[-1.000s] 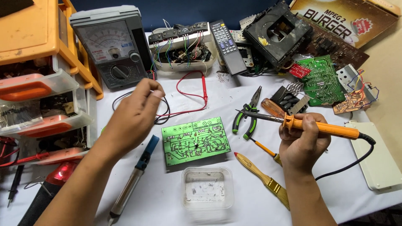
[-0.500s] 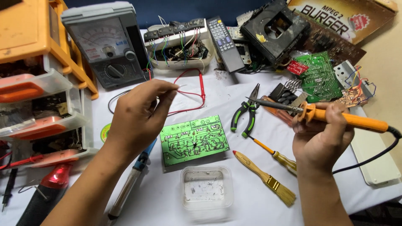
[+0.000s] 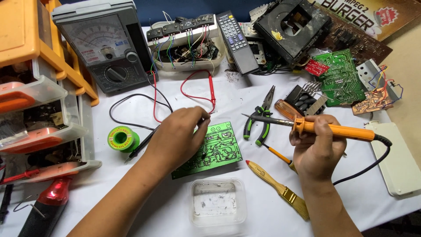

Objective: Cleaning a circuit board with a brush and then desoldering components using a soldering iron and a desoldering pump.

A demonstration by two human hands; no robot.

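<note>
My left hand [image 3: 177, 138] lies over the left part of a green circuit board [image 3: 219, 149] on the white table. Its fingers are curled together at the board's upper edge, close to the red probe lead [image 3: 212, 90]. Whether they pinch anything is hidden. My right hand [image 3: 318, 149] grips the orange handle of a soldering iron [image 3: 340, 130]. The iron lies level, and its metal tip points left above the pliers [image 3: 262, 117], a short way right of the board.
An analog multimeter [image 3: 103, 48] and an orange drawer rack [image 3: 30, 83] stand at the left. A green solder spool [image 3: 122, 139], a clear plastic tub [image 3: 217, 202], a brush [image 3: 280, 189], a screwdriver [image 3: 280, 156], a remote [image 3: 237, 41] and more boards [image 3: 341, 77] lie around.
My left hand has come down from above the board onto its left part, uncovering the solder spool. My right hand keeps the iron, with its tip still right of the board.
</note>
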